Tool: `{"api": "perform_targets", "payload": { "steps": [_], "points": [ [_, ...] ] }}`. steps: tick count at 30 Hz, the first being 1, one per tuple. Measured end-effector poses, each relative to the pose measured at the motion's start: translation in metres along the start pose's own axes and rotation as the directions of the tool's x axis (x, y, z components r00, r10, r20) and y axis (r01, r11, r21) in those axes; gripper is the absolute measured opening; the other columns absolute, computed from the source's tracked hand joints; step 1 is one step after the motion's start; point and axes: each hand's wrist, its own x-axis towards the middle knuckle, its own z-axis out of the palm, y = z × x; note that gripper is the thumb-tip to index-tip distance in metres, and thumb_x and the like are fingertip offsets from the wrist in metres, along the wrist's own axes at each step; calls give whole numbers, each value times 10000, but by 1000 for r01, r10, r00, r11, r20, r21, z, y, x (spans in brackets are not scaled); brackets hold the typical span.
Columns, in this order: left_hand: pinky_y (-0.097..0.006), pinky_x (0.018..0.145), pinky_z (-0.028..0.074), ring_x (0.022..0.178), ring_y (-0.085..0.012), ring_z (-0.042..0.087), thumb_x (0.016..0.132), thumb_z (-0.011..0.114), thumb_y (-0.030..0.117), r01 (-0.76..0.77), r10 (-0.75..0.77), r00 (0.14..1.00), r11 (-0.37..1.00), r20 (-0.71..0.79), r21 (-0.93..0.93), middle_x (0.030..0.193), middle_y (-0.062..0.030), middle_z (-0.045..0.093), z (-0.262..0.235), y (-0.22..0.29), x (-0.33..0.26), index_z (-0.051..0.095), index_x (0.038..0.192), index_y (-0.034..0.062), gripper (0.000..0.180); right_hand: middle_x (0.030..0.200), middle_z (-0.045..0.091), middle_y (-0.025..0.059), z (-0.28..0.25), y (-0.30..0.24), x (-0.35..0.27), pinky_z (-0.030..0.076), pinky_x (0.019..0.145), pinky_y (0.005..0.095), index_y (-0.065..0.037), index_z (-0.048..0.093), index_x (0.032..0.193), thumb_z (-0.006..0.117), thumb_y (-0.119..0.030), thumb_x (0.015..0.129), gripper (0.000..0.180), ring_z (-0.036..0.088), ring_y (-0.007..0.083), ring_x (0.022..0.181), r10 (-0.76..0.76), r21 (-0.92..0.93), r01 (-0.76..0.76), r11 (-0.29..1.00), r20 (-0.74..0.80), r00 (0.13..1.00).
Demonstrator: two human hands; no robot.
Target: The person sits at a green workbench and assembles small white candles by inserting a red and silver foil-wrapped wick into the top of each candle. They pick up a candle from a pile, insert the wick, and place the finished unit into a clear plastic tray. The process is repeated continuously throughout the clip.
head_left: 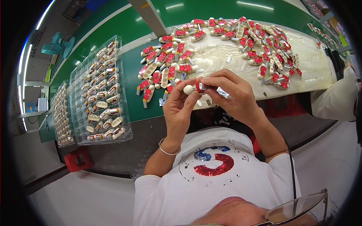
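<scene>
Between the fingertips of my left hand [178,108] is a small cream toy-like piece [188,89] with a round ball end and a red section. My right hand [238,94] meets it from the other side, its thumb and fingers closed at the red part. A crinkled silver-and-white strip [223,93] sticks out below the right fingers; whether it is joined to the piece, I cannot tell. Just beyond my hands lies a loose group of similar cream-and-red pieces [169,58], many with silver tabs.
A larger heap of these pieces [269,51] spreads over the pale sheet [222,51] at right. Left on the green table [137,107] stands a clear tray [78,113] of pieces, with a second tray [60,142] beyond. Another person's sleeve [333,101] is at far right; a red stool [78,159] stands lower left.
</scene>
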Motion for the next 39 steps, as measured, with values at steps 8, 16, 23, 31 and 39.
{"api": "perform_targets", "payload": {
  "steps": [8,16,23,31,39],
  "points": [
    [-287,951,484,1081,-152,594,934,581,17,-17,15,999,998,30,55,1220,-153,610,-2,7,0,536,1236,-54,313,896,645,95,1,3,-4,546,614,289,-10,670,1019,691,-37,826,196,669,200,740,-11,-7,11,1000,23,1000],
    [-282,945,479,1080,-146,590,928,586,8,-18,11,998,995,67,99,1225,-153,608,-3,14,2,539,1238,-60,321,881,653,86,4,6,-10,554,581,282,-28,669,1076,696,-27,819,259,669,193,713,-58,-46,57,997,-21,998],
    [-290,953,481,1096,-159,587,928,580,-1,-6,-5,995,994,100,109,1226,-155,607,-5,16,4,544,1233,-66,314,896,659,81,7,7,-11,562,586,277,-33,669,1091,700,-9,809,285,672,192,718,-73,-60,71,996,-39,997],
    [-293,956,483,1086,-156,595,927,582,0,26,-43,992,989,115,148,1223,-151,610,-5,21,4,544,1245,-64,327,894,658,59,8,9,-14,549,562,263,-33,661,1111,702,0,791,324,669,174,709,-122,-110,117,987,-40,992],
    [-260,897,509,1053,-146,613,893,639,2,89,-95,994,990,49,110,1182,-162,628,-8,5,5,579,1181,-52,299,898,636,39,10,6,-17,526,543,262,-78,676,1103,704,-26,774,334,640,159,678,-45,-220,40,975,-14,999]
  ]
}}
